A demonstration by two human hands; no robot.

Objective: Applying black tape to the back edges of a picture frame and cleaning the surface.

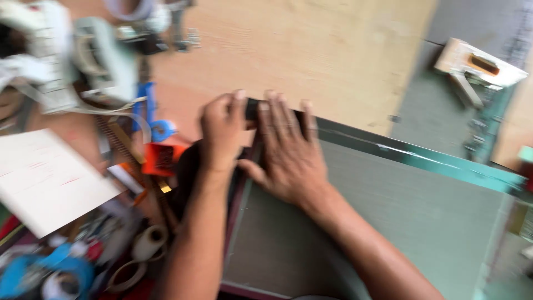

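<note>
Left hand (222,130) pinching dark strip (252,108), right hand (288,150) spread flat on grey board (388,216) corner; best pressed evenly, kept aligned with edge

The board (388,222) is grey-green with a shiny green edge strip and a dark maroon left border. The table (311,50) is light tan wood. A black piece (252,108) sits at the board's corner. An orange box (161,159), blue clip (152,119) and white paper (44,178) lie left.
</note>
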